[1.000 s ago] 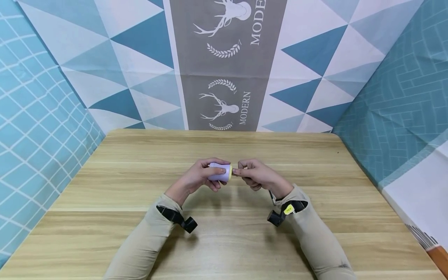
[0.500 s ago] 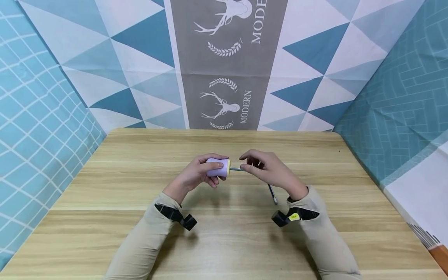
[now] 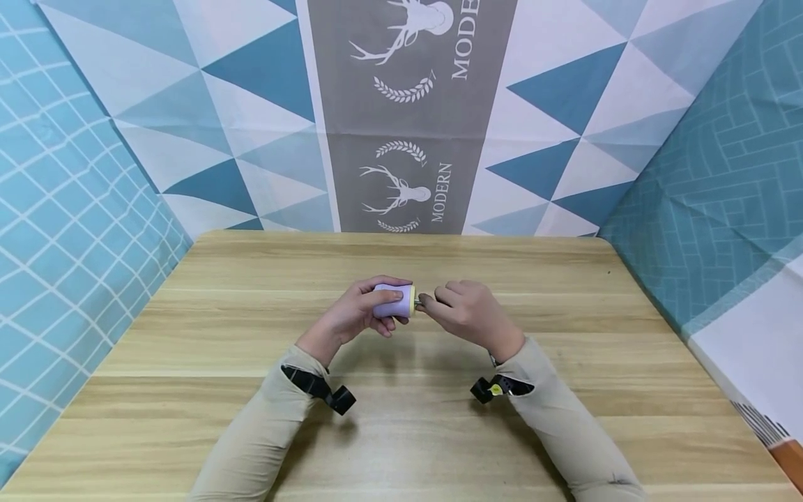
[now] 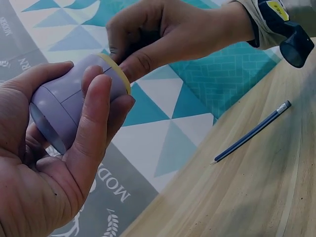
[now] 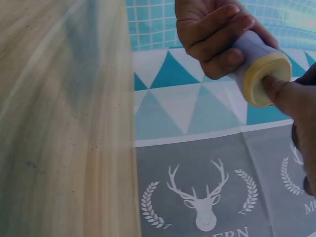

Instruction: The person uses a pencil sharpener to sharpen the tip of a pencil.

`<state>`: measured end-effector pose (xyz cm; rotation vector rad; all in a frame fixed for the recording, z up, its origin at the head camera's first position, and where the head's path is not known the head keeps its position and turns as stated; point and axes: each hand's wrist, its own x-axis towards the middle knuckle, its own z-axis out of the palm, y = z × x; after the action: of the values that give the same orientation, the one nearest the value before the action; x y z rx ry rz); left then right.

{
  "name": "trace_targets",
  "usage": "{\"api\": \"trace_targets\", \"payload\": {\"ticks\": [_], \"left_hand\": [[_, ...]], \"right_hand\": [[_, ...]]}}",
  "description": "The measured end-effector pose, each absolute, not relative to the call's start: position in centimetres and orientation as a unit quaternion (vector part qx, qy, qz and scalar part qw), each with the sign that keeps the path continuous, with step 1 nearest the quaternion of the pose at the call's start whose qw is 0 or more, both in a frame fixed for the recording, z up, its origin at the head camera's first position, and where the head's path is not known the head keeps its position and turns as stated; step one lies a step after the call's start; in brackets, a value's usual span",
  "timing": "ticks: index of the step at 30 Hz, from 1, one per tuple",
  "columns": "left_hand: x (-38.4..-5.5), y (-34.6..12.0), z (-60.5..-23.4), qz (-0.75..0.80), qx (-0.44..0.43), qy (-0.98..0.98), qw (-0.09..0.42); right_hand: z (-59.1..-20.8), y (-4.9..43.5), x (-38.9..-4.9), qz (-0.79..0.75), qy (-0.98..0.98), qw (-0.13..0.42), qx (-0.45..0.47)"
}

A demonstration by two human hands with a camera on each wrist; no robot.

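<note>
My left hand [image 3: 351, 314] grips a lavender cylindrical pencil sharpener [image 3: 392, 301] with a yellow rim, held sideways above the table. From the rim end sticks a short length of pencil [image 3: 418, 302], and my right hand [image 3: 469, 314] pinches it between thumb and curled fingers. In the right wrist view the thumb covers the middle of the yellow end [image 5: 252, 86], so most of the pencil is hidden. A second, dark blue pencil [image 4: 252, 132] with a metal band lies on the table in the left wrist view, below my right forearm.
The wooden table [image 3: 401, 432] spans the area under both arms. Behind it stands a patterned backdrop [image 3: 401, 118] with grey and blue panels, and blue tiled sheets hang at the left [image 3: 75, 209] and right [image 3: 721, 181].
My right hand loosened and moved back, exposing more of the pencil, then closed around it again near the rim with the wrist turned. The left hand and sharpener stay nearly still.
</note>
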<state>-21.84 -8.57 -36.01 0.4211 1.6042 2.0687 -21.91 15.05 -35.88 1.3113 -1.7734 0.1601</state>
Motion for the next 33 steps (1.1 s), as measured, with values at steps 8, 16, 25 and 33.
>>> {"api": "trace_targets", "payload": {"ticks": [8, 16, 25, 33], "left_hand": [[-21.9, -8.5, -36.4, 0.754, 0.149, 0.589, 0.247], [-21.8, -8.4, -36.3, 0.746, 0.151, 0.601, 0.243], [-21.9, -8.2, -36.4, 0.739, 0.151, 0.609, 0.247], [-21.6, -8.1, -36.4, 0.733, 0.166, 0.614, 0.241]], "right_hand": [[-36.5, 14.4, -22.0, 0.127, -0.708, 0.432, 0.544], [-35.3, 14.3, -21.3, 0.364, -0.788, 0.169, 0.468], [-33.9, 14.6, -21.3, 0.491, -0.814, -0.08, 0.301], [-33.8, 15.2, -21.7, 0.555, -0.759, -0.241, 0.24]]}}
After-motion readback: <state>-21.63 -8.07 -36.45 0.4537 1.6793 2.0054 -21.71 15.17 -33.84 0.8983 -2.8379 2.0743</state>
